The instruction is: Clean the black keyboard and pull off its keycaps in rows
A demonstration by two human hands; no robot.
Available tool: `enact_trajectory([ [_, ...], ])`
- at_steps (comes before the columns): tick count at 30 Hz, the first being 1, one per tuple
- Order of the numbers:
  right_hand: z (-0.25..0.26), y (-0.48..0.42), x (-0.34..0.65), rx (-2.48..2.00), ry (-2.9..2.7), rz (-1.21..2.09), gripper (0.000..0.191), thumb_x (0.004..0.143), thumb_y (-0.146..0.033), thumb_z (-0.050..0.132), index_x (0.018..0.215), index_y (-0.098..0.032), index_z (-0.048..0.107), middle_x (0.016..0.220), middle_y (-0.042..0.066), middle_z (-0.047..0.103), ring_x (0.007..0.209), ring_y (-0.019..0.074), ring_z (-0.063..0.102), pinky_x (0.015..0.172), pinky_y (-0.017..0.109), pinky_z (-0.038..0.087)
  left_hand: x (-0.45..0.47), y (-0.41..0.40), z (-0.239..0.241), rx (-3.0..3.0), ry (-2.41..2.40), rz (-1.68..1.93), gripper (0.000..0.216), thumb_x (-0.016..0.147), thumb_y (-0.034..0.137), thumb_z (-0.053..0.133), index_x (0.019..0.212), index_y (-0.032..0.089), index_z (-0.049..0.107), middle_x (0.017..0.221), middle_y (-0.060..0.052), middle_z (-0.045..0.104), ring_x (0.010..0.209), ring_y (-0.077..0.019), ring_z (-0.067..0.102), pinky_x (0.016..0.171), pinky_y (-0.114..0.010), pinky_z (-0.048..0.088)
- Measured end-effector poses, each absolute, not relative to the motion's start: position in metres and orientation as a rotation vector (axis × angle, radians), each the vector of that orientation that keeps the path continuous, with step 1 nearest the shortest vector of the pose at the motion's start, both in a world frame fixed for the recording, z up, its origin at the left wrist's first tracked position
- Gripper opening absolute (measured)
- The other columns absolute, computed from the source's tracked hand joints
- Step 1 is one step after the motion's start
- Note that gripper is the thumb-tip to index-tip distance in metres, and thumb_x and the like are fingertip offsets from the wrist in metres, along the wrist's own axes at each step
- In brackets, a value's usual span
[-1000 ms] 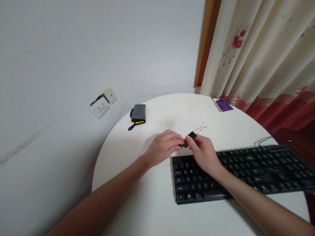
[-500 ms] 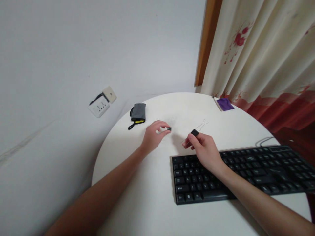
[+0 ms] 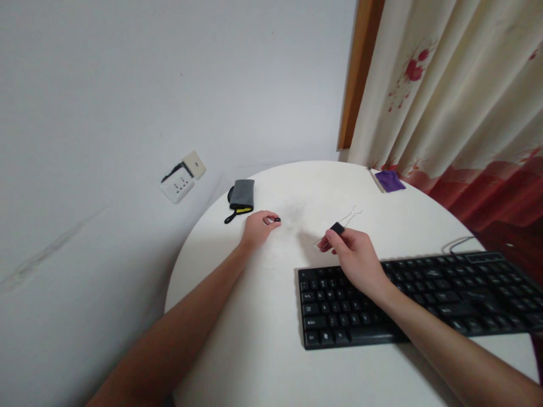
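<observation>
A round white counter (image 3: 263, 339) fills the lower part of the view, pushed up against a pale wall. A cream curtain (image 3: 449, 96) with red flower prints and a red lower band hangs at the far right, beside a wooden frame strip.

A black keyboard (image 3: 424, 297) lies across the near right of the counter, its cable curling off behind its far edge. The right forearm crosses over its left end.

At the far left edge of the counter lies a grey pouch (image 3: 241, 195) with a yellow stripe and a black cord. A small purple item (image 3: 389, 180) sits at the far right edge, near the curtain. A white wall socket (image 3: 182, 175) shows on the wall to the left of the pouch.

The right hand (image 3: 354, 257) is curled, pinching a black binder clip (image 3: 337, 228) between thumb and fingertips just beyond the keyboard's far left corner. The clip has a small black body, and thin silver wire handles jut away from the hand toward the far side of the counter.

The left hand (image 3: 257, 229) rests on the counter near the pouch, fingers closed narrowly on a tiny black piece (image 3: 277, 219), too small to make out, held at its fingertips. The two hands are well apart.
</observation>
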State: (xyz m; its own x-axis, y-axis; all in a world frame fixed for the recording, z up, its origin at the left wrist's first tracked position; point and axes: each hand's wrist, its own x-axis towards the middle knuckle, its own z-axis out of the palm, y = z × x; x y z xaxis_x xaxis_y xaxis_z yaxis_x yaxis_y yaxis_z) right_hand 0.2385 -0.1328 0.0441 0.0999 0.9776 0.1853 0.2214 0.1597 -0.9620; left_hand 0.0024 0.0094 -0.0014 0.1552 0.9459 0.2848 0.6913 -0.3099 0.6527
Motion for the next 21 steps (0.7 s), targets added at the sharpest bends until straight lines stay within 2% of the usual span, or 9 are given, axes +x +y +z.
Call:
enact_trajectory([
  [16,0.047,-0.131,0.246,-1.325,-1.396,0.839,0.035,0.092,-0.041,0.053,0.076,-0.016,0.072,0.077,0.008,0.074,0.073,0.0201,0.067,0.071,0.034,0.049,-0.024,0.015,0.014,1.892,1.567,0.871,0.017,0.064,0.022,0.078,0.08,0.016,0.074,0.069,-0.003,0.072,0.065,-0.0166,0.065,0.066,-0.027,0.051],
  [21,0.054,-0.131,0.251,-1.321,-1.368,0.807,0.036,0.091,-0.041,0.053,0.074,-0.015,0.072,0.075,0.009,0.074,0.071,0.0199,0.066,0.07,0.034,0.049,-0.022,0.016,0.013,1.855,1.554,0.903,0.024,0.061,0.021,0.079,0.083,0.014,0.072,0.076,-0.005,0.073,0.068,-0.0166,0.066,0.068,-0.028,0.053],
])
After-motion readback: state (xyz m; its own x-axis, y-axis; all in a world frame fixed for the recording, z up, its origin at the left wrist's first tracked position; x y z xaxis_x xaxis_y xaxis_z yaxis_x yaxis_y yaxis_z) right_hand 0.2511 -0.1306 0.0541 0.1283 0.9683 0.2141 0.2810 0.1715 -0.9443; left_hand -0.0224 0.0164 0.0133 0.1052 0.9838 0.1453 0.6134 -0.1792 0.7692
